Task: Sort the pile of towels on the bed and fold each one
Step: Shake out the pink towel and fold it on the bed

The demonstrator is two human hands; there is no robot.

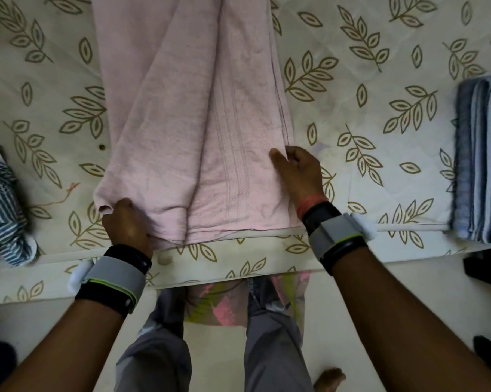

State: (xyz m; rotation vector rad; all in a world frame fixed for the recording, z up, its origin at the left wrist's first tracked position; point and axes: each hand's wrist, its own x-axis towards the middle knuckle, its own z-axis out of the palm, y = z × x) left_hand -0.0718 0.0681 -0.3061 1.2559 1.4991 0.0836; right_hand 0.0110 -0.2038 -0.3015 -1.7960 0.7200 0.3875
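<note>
A long pink towel (187, 114) lies lengthwise on the bed, folded over itself, its near end at the bed's front edge. My left hand (127, 224) grips the towel's near left corner, fingers curled under the cloth. My right hand (295, 171) pinches the towel's right edge a little farther up, thumb on top of the fabric. A stack of folded blue-grey towels (482, 159) sits at the right edge of the bed. A blue and white striped cloth (1, 205) lies crumpled at the left edge.
The bed sheet (366, 89) is cream with a brown leaf print. Its front edge (224, 264) runs just below my wrists. Below it are my legs and the pale floor. A dark object (487, 270) stands at the right by the bed.
</note>
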